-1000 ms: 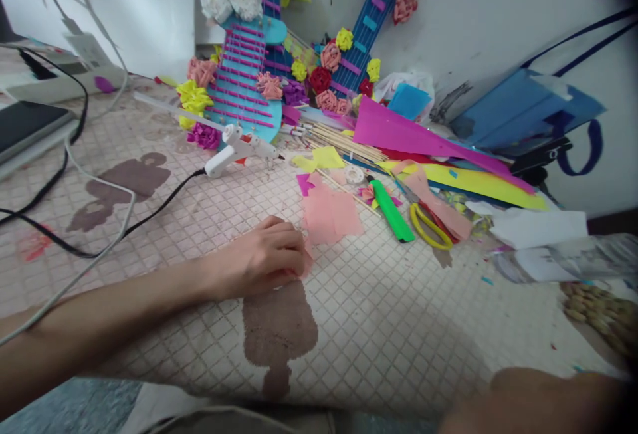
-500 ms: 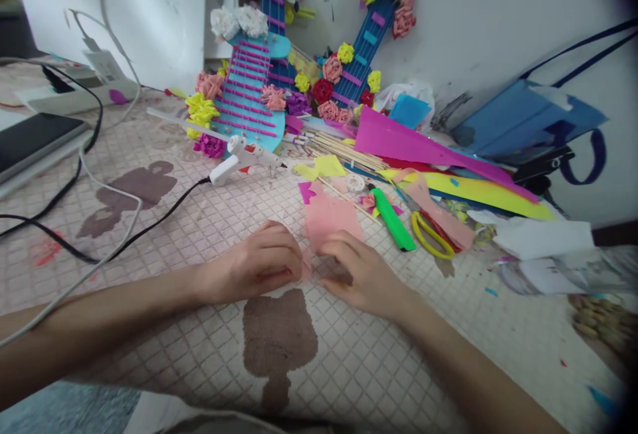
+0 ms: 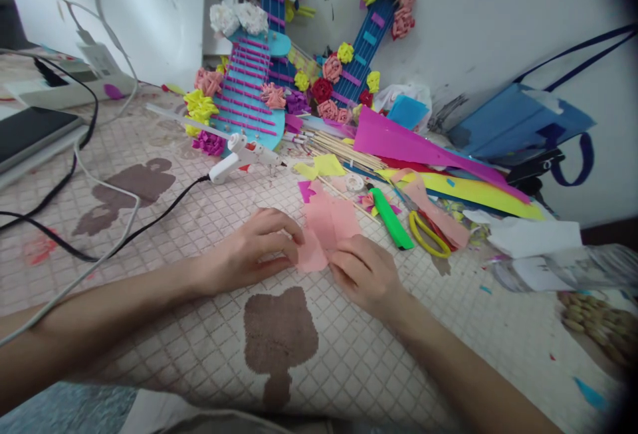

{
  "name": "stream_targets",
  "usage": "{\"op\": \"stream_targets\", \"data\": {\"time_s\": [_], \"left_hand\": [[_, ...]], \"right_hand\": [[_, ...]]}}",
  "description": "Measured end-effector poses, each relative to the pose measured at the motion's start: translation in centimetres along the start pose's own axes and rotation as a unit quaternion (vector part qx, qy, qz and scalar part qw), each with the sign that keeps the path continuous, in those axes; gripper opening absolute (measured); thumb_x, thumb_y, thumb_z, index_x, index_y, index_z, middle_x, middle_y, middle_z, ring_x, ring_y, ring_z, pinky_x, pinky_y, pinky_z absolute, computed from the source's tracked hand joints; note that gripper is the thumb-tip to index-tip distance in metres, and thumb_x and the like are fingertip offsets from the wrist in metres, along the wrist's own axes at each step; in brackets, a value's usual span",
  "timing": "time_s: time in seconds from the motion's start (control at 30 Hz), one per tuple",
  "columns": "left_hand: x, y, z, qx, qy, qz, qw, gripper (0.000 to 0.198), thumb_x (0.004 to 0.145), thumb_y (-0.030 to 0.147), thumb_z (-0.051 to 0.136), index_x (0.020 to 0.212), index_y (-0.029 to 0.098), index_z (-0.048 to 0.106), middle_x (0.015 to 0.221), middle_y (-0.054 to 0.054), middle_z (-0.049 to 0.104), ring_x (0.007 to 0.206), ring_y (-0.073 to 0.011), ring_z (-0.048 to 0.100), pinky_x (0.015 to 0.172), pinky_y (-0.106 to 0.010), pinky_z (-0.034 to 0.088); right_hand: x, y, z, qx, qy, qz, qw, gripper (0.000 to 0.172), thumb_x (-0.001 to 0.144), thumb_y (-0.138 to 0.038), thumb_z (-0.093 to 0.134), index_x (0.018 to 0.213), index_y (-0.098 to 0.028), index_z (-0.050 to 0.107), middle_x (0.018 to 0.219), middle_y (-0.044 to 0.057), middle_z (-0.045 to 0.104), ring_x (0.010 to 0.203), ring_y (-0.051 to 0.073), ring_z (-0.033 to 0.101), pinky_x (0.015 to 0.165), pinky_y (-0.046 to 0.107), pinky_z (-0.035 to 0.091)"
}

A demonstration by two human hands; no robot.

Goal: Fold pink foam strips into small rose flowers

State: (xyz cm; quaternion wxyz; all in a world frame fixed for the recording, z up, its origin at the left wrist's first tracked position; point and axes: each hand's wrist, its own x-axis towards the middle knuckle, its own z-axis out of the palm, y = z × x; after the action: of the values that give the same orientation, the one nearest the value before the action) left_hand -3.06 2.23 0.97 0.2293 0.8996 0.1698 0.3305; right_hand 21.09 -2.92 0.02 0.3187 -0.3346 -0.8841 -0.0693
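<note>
My left hand [image 3: 254, 248] and my right hand [image 3: 366, 273] meet at the middle of the table, both pinching a small pink paper piece [image 3: 313, 256]. The fingers of each hand are curled onto its edges. More pink paper [image 3: 333, 218] lies flat just behind it. A white glue gun [image 3: 239, 153] with a black cord rests beyond my left hand. A green marker [image 3: 391, 218] and yellow-handled scissors [image 3: 428, 234] lie to the right of my right hand.
Blue guitar-shaped crafts [image 3: 249, 92] with paper flowers lean on the wall. Coloured foam sheets [image 3: 423, 145], wooden skewers [image 3: 339, 145], a blue bag [image 3: 523, 118] and white papers [image 3: 533, 234] crowd the right. Cables [image 3: 100, 221], a power strip [image 3: 64, 85] and a dark device [image 3: 30, 131] lie left.
My right hand came in from the lower right and took hold of the pink paper piece beside my left hand. The piece has been lifted slightly off the cloth.
</note>
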Motion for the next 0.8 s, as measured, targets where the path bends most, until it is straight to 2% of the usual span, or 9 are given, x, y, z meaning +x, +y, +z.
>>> {"op": "stream_targets", "data": {"time_s": [0.13, 0.3, 0.4, 0.6, 0.8], "left_hand": [[-0.38, -0.58, 0.55, 0.039, -0.016, -0.038, 0.998, 0.011, 0.087, 0.013, 0.054, 0.092, 0.020, 0.061, 0.111, -0.005, 0.058, 0.104, -0.0191, 0.053, 0.091, -0.036, 0.043], [-0.60, -0.34, 1.01, 0.060, -0.016, -0.072, 0.995, 0.009, 0.086, 0.011, 0.054, 0.090, 0.018, 0.058, 0.096, -0.005, 0.056, 0.092, -0.0182, 0.053, 0.082, -0.033, 0.045], [-0.65, -0.25, 1.00, 0.084, -0.025, -0.063, 0.994, 0.010, 0.085, 0.010, 0.055, 0.090, 0.017, 0.058, 0.095, -0.005, 0.057, 0.090, -0.0182, 0.052, 0.080, -0.033, 0.043], [-0.78, -0.37, 0.93, 0.116, -0.053, -0.043, 0.991, 0.008, 0.090, 0.014, 0.053, 0.087, 0.018, 0.060, 0.094, -0.003, 0.061, 0.090, -0.0178, 0.053, 0.081, -0.035, 0.038], [-0.71, -0.17, 1.08, 0.093, -0.055, -0.068, 0.992, 0.010, 0.089, 0.014, 0.052, 0.086, 0.017, 0.060, 0.090, -0.003, 0.062, 0.088, -0.0174, 0.054, 0.081, -0.034, 0.038]], "right_hand": [[-0.43, -0.32, -0.03, -0.003, -0.069, 0.002, 0.998, 0.007, 0.087, -0.011, 0.054, 0.090, -0.016, 0.056, 0.089, 0.007, 0.062, 0.082, 0.018, 0.058, 0.073, 0.032, 0.050], [-0.28, -0.77, 0.33, 0.071, -0.125, 0.083, 0.986, 0.004, 0.090, -0.017, 0.051, 0.088, -0.017, 0.054, 0.092, 0.007, 0.061, 0.084, 0.017, 0.059, 0.071, 0.029, 0.050], [-0.20, -0.77, 0.34, 0.089, -0.139, 0.105, 0.981, 0.004, 0.090, -0.019, 0.051, 0.090, -0.016, 0.054, 0.094, 0.007, 0.061, 0.086, 0.018, 0.059, 0.072, 0.030, 0.050], [-0.21, -0.79, 0.07, 0.087, -0.148, 0.102, 0.980, 0.009, 0.093, -0.021, 0.049, 0.093, -0.016, 0.056, 0.097, 0.008, 0.061, 0.090, 0.018, 0.059, 0.077, 0.031, 0.050], [-0.07, -1.00, -0.29, 0.083, -0.157, 0.090, 0.980, 0.012, 0.093, -0.022, 0.049, 0.093, -0.016, 0.060, 0.095, 0.007, 0.062, 0.089, 0.019, 0.059, 0.078, 0.032, 0.050]]}}
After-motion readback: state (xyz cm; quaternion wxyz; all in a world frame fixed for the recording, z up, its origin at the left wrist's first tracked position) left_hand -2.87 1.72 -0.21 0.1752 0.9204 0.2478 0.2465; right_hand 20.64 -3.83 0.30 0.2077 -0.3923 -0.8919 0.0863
